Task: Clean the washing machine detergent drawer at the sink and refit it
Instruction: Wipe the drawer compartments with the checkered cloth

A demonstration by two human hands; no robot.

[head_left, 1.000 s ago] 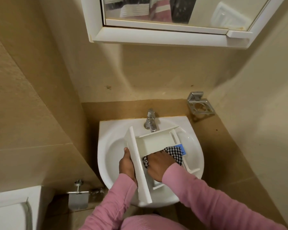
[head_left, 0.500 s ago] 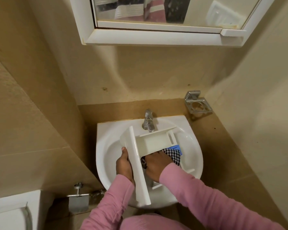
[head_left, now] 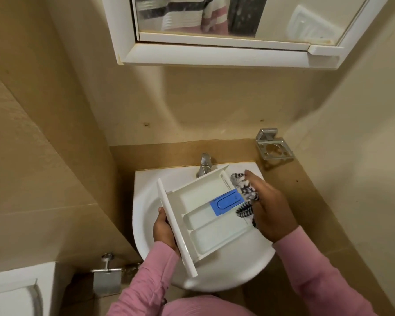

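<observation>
I am holding the detergent drawer (head_left: 192, 198) over the sink (head_left: 146, 179), above the bowl and just in front of the sink's tap (head_left: 204, 165). Its open side is facing up at me and its long front panel (head_left: 176, 226) is lying toward the sink's left side. The drawer is tilting, and its far corner is coming close to the tap; I cannot tell whether the two are touching.

My left hand (head_left: 163, 229) is gripping the front panel over the left half of the sink. It is wrapping round the panel's outer face, but the fingertips are hiding behind the plastic, so I cannot tell how they are spread.

My right hand (head_left: 269, 208) is hovering over the sink's right rim, at the drawer's back end. Its fingers are lying pressed together and curling over a black-and-white checked cloth (head_left: 243, 190). The cloth is bunching between the palm and the drawer's end wall, with a tail hanging down just beside the blue insert (head_left: 226, 201). That insert is sitting in the drawer's middle compartment, toward the sink's right side.

A white mirror cabinet (head_left: 214, 53) is hanging on the wall above the sink. A metal holder (head_left: 273, 144) is jutting from the wall just beyond the sink's right rear corner. A metal paper holder (head_left: 106, 281) is showing below the sink's left side.
</observation>
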